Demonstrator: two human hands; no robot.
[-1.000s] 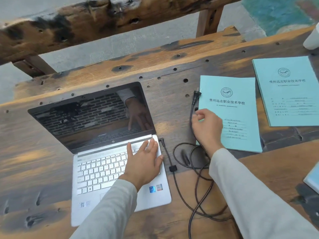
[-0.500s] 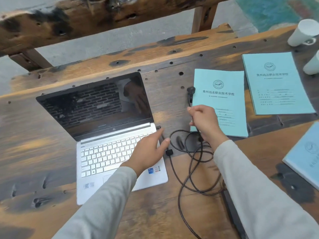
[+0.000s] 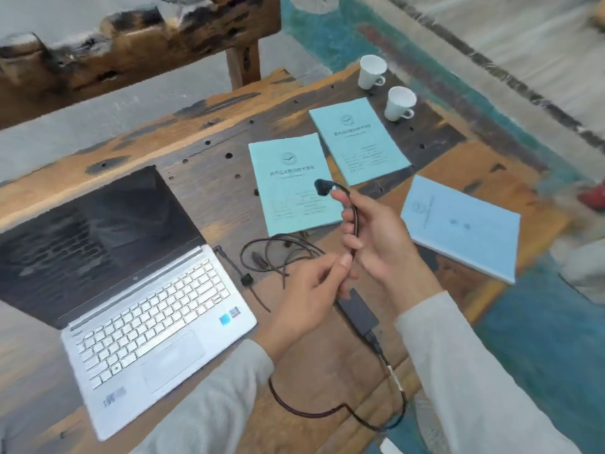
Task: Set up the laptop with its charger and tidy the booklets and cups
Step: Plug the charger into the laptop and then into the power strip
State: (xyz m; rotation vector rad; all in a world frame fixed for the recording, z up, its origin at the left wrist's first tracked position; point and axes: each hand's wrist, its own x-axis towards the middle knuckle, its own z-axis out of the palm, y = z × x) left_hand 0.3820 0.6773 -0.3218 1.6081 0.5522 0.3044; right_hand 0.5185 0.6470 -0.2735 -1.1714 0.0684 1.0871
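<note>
- Grips charger cable in curled right hand, plug raised over mid tabletop.
- Pinches same cable lower down with left hand.
- Shows laptop open at left edge; booklets, cups toward far right corner.

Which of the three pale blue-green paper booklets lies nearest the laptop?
The leftmost pale teal paper booklet, just right of the open silver laptop; the middle booklet and right booklet lie farther off.
</note>
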